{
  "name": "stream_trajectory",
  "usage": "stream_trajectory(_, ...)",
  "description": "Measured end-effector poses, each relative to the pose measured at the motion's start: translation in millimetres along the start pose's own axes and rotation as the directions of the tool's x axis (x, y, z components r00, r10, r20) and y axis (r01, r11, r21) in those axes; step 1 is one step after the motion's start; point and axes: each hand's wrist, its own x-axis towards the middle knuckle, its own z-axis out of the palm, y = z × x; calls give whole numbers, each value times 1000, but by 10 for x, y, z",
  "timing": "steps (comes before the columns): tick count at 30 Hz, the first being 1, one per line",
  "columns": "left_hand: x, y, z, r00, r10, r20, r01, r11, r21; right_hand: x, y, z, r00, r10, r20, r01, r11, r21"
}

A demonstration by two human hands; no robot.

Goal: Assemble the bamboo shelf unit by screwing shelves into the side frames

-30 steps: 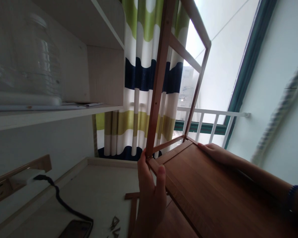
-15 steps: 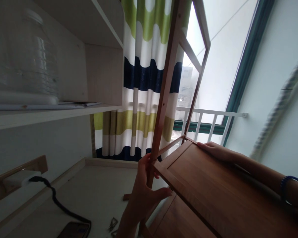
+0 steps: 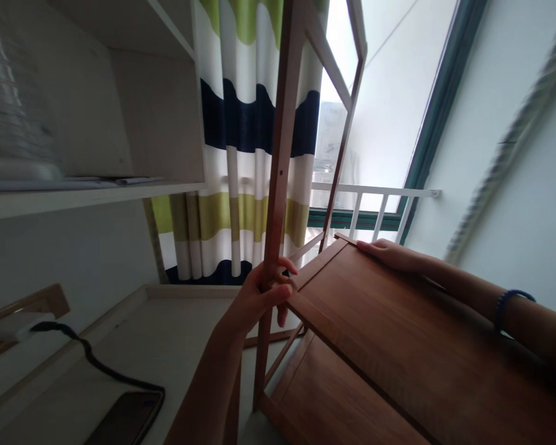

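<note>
My left hand point(image 3: 264, 293) is wrapped around the near upright of a brown wooden ladder-like frame point(image 3: 278, 167). Its fingers and thumb close beside the near corner of a brown wooden shelf board point(image 3: 412, 315). On the board's far edge lies my right hand point(image 3: 391, 254), gripping that edge, its fingertips partly hidden behind it. A narrow gap shows between the board's end and the frame's uprights. Below, a second wooden board point(image 3: 333, 395) sits by the foot of the frame.
To the left, a pale desk point(image 3: 167, 334) carries a dark phone point(image 3: 125, 420) with a black cable point(image 3: 88, 352) running to a wall socket strip point(image 3: 50, 303). White shelving point(image 3: 157, 111) hangs above. Behind the frame are a striped curtain point(image 3: 236, 216), a window point(image 3: 398, 93) and a white railing point(image 3: 375, 191).
The frame's uprights have come apart from the end of the upper board, leaving a gap. My left hand has shifted its grip around the upright. The whole view has turned slightly right.
</note>
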Motion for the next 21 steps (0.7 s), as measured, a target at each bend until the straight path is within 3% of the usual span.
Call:
stream_trajectory(3,25,145,61,995,-92,31,89,991,100,-57,-18,-29,1000,-9,-27,9,999,-31)
stream_trajectory(6,35,224,158,987,-157,-14,157,967,199,-76,-70,-71,997,-37,-74,31,996,-80)
stream_trajectory(12,35,110,339,956,-18,-292,57,990,126,-24,-38,-124,977,-134,-166,95,970,-223)
stream_trajectory(21,62,121,466,927,51,-372,38,973,229,-20,23,-61,950,-189,-247,77,913,-400)
